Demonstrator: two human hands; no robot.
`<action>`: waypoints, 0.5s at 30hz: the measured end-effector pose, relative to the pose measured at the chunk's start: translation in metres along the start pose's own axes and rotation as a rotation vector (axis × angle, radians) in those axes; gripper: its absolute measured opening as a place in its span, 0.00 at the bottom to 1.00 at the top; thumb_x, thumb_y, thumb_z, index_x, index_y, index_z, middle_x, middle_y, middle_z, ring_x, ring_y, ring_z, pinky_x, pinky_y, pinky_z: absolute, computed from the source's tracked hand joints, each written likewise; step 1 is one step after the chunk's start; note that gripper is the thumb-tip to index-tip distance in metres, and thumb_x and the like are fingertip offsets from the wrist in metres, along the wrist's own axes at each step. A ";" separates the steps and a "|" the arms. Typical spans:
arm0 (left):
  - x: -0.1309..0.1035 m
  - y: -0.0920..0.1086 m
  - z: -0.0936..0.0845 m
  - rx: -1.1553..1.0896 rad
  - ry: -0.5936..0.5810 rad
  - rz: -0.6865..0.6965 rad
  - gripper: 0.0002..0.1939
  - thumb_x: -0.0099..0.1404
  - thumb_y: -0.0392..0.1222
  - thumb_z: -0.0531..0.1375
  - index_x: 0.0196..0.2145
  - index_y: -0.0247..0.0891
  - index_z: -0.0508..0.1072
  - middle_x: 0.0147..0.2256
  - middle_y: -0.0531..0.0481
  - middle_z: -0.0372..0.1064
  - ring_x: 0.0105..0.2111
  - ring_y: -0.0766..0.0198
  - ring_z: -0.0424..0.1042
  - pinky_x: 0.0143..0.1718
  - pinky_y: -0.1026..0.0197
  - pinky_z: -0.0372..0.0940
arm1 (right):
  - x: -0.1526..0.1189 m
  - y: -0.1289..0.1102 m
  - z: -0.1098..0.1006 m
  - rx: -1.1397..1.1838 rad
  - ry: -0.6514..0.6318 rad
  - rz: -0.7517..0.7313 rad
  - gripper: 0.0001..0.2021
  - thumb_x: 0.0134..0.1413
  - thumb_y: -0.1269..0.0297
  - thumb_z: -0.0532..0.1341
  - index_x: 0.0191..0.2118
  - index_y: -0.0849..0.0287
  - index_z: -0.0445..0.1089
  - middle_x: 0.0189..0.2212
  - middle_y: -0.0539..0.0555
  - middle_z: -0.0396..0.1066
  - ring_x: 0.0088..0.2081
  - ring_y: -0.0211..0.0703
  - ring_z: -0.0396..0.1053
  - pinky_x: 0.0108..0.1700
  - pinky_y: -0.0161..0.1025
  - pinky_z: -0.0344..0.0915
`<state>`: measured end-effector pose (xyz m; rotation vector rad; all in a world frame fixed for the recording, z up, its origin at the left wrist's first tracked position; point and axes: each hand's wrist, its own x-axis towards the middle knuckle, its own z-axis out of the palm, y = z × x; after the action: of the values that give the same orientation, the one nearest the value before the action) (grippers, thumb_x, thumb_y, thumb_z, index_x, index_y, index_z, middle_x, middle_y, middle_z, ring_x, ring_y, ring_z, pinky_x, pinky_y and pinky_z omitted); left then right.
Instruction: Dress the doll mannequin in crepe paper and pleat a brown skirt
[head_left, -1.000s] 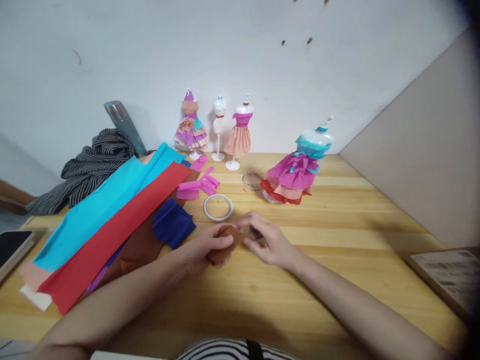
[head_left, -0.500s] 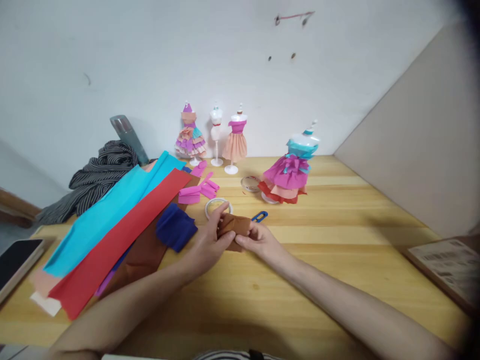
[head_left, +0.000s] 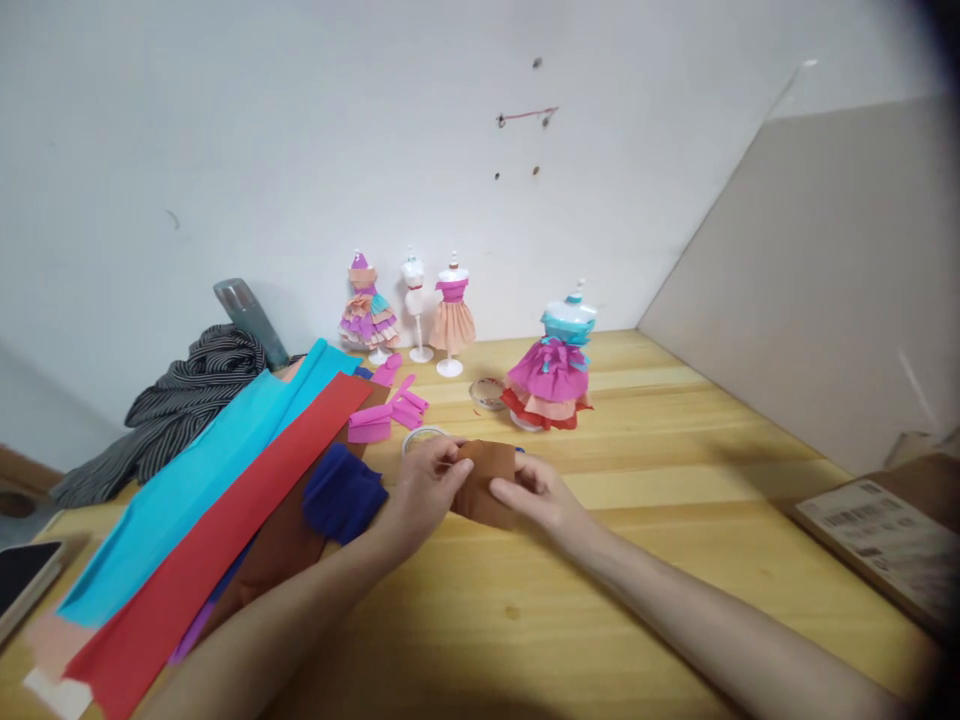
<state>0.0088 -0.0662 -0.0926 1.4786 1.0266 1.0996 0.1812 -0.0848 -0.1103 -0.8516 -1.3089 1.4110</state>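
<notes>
A small piece of brown crepe paper (head_left: 487,485) is held up over the table between both hands. My left hand (head_left: 431,490) pinches its left edge between thumb and fingers. On the other side, my right hand (head_left: 536,490) grips the right edge, thumb in front. Behind my left fingers lies a roll of tape (head_left: 421,436), partly covered. A bit of a blue-handled tool (head_left: 520,450) peeks out behind the right fingers; most of it is hidden. Nearest to my left forearm is a crumpled dark blue crepe paper piece (head_left: 345,495).
Long turquoise (head_left: 202,465) and red crepe paper sheets (head_left: 225,540) cover the left side. Mini mannequins in paper dresses (head_left: 454,320) stand at the back, a larger dressed mannequin (head_left: 555,370) right of them. Pink scraps (head_left: 371,420), a striped cloth (head_left: 199,390) and a cardboard box (head_left: 877,530) lie around.
The brown paper, folded and bunched before, is now spread flatter between my hands. My right hand has shifted slightly outward along it. The whole view has tilted up and to the right.
</notes>
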 end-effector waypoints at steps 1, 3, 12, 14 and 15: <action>0.000 -0.001 0.002 -0.046 -0.039 -0.032 0.15 0.53 0.45 0.64 0.21 0.37 0.62 0.24 0.53 0.66 0.28 0.65 0.67 0.32 0.63 0.62 | 0.001 -0.001 -0.003 0.008 0.029 -0.020 0.19 0.45 0.46 0.67 0.26 0.60 0.70 0.22 0.51 0.71 0.25 0.40 0.67 0.29 0.37 0.64; 0.000 -0.002 0.006 -0.097 -0.100 -0.082 0.18 0.55 0.52 0.63 0.23 0.37 0.62 0.20 0.55 0.63 0.21 0.68 0.64 0.25 0.65 0.59 | 0.003 -0.003 -0.008 0.035 0.116 -0.065 0.21 0.50 0.44 0.62 0.22 0.59 0.66 0.18 0.50 0.66 0.22 0.38 0.62 0.26 0.36 0.60; 0.002 -0.012 0.015 -0.315 -0.037 -0.265 0.22 0.45 0.53 0.70 0.25 0.36 0.65 0.20 0.54 0.66 0.20 0.67 0.66 0.23 0.65 0.59 | 0.012 0.001 -0.001 0.389 -0.006 0.182 0.17 0.47 0.49 0.64 0.33 0.60 0.73 0.29 0.55 0.73 0.28 0.41 0.67 0.32 0.37 0.66; 0.003 -0.015 0.012 -0.300 0.030 -0.253 0.21 0.47 0.53 0.69 0.25 0.37 0.64 0.20 0.56 0.65 0.19 0.69 0.64 0.22 0.67 0.57 | 0.012 0.005 -0.002 0.433 -0.019 0.159 0.17 0.46 0.49 0.67 0.32 0.60 0.74 0.29 0.55 0.74 0.30 0.40 0.68 0.35 0.37 0.66; 0.004 -0.015 0.010 -0.294 0.056 -0.247 0.21 0.47 0.53 0.69 0.25 0.37 0.64 0.19 0.57 0.64 0.19 0.70 0.62 0.22 0.67 0.56 | 0.012 0.007 -0.002 0.432 -0.029 0.148 0.16 0.44 0.51 0.68 0.33 0.60 0.74 0.30 0.54 0.75 0.30 0.40 0.68 0.36 0.37 0.66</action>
<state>0.0187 -0.0621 -0.1079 1.0631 1.0074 1.0658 0.1789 -0.0720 -0.1156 -0.6451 -0.9225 1.7460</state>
